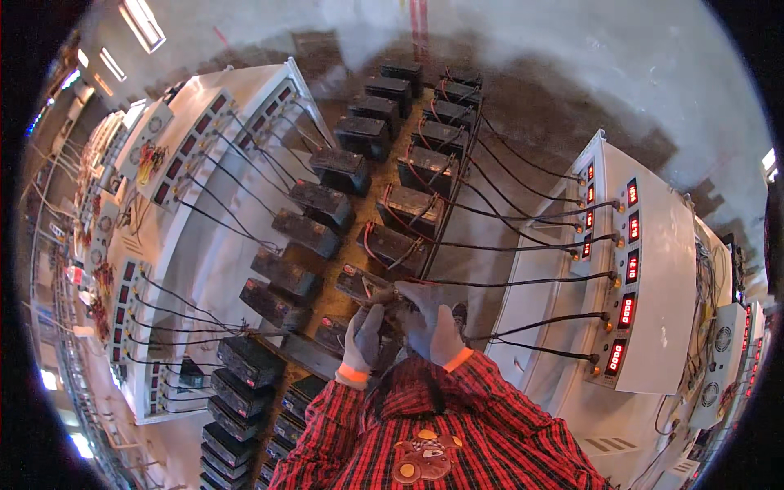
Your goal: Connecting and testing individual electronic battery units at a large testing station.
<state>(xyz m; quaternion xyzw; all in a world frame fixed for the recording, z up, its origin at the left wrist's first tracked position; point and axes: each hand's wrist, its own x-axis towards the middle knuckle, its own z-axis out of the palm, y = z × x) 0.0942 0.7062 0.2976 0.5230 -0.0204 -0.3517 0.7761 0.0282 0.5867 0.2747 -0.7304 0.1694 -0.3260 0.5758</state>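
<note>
Both my hands wear grey gloves with orange cuffs and work close together over a dark battery (357, 282) on the yellowish bench. My left hand (364, 336) has its fingers curled beside the battery, around something small I cannot make out. Bent at the fingers, my right hand (433, 322) meets the end of a black cable (523, 284) that comes from the right-hand cabinet. The fingertips of both hands are partly hidden among dark parts. Another battery (331, 333) sits just left of my left hand.
Two rows of dark batteries (339, 170) line the bench (371, 208), several wired with red and black leads. A white cabinet (661, 269) with red displays stands at right, its cables (523, 216) crossing the gap. Other white cabinets (216, 163) stand at left.
</note>
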